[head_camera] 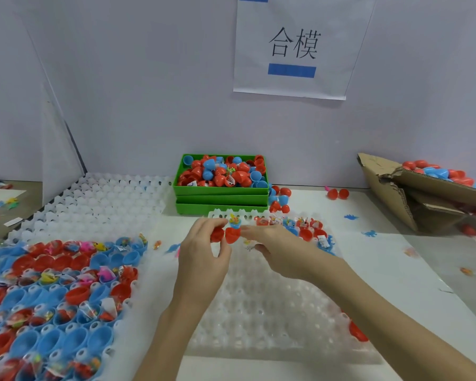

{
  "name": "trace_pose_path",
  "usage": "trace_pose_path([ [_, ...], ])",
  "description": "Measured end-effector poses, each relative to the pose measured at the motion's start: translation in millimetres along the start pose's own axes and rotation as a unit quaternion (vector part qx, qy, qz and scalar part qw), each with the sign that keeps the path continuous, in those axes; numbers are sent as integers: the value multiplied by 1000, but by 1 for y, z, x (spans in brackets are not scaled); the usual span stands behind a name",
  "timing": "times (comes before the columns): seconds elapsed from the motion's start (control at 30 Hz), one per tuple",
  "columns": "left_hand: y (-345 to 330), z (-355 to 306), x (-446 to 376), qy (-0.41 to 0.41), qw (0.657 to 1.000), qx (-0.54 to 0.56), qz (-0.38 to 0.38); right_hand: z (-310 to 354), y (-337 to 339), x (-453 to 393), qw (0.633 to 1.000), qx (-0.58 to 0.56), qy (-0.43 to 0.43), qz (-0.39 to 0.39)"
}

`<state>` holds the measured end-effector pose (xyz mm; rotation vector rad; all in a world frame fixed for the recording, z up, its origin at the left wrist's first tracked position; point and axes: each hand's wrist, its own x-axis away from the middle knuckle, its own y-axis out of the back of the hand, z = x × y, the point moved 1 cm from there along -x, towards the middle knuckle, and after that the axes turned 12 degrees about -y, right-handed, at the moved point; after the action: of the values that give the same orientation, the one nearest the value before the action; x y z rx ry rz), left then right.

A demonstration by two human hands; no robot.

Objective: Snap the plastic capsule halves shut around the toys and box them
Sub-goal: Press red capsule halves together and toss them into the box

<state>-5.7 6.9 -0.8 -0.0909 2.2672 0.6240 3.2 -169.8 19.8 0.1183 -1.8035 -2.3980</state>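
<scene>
The left hand (204,243) pinches a red capsule half (217,234) and the right hand (270,243) pinches the other red half (232,235), which carries a small toy (234,221); both are held above the white tray (259,303) toward the table's far edge. The halves sit side by side, apparently joined at the middle, open mouths roughly upward, their shared long axis parallel to that edge. To close well, I'd tuck the toy fully inside, align the rims squarely, then press until they snap, before dropping it in the cardboard box (412,193) at the far right corner.
</scene>
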Motion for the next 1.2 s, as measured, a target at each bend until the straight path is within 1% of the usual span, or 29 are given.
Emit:
trace_pose_path([
  [0.07,-1,0,1,-4,1000,-3,4,0,-5,-9,999,50,7,17],
  [0.17,-1,1,1,-8,1000,-8,4,0,-9,-14,997,69,21,-21],
  [0.33,-2,3,0,-11,1000,-6,2,-5,-16,-8,995,-12,18,-100],
  [0.43,-3,3,0,-4,1000,8,0,-9,-16,-2,982,-94,-13,-162],
  [0.53,-4,1,0,22,998,53,8,-14,-5,10,950,-202,-81,-225],
  [0.6,-7,-2,-1,36,995,92,22,-18,4,22,918,-297,-100,-244],
  [0.67,-9,-6,1,42,990,127,44,-19,11,36,884,-382,-109,-247],
  [0.77,-13,-11,3,52,980,176,71,-16,10,52,823,-509,-126,-219],
  [0.8,-14,-13,4,52,978,188,77,-14,8,56,808,-534,-128,-212],
  [0.83,-15,-15,5,51,976,195,82,-12,6,58,801,-546,-129,-209],
  [0.9,-16,-17,5,49,973,205,90,-11,3,62,803,-543,-123,-212],
  [1.0,-16,-20,6,45,971,218,88,-13,2,65,831,-494,-105,-233],
  [1.07,-16,-22,6,42,970,223,90,-13,3,67,842,-471,-100,-244],
  [1.2,-17,-26,7,18,978,190,88,-13,5,71,827,-472,-93,-292],
])
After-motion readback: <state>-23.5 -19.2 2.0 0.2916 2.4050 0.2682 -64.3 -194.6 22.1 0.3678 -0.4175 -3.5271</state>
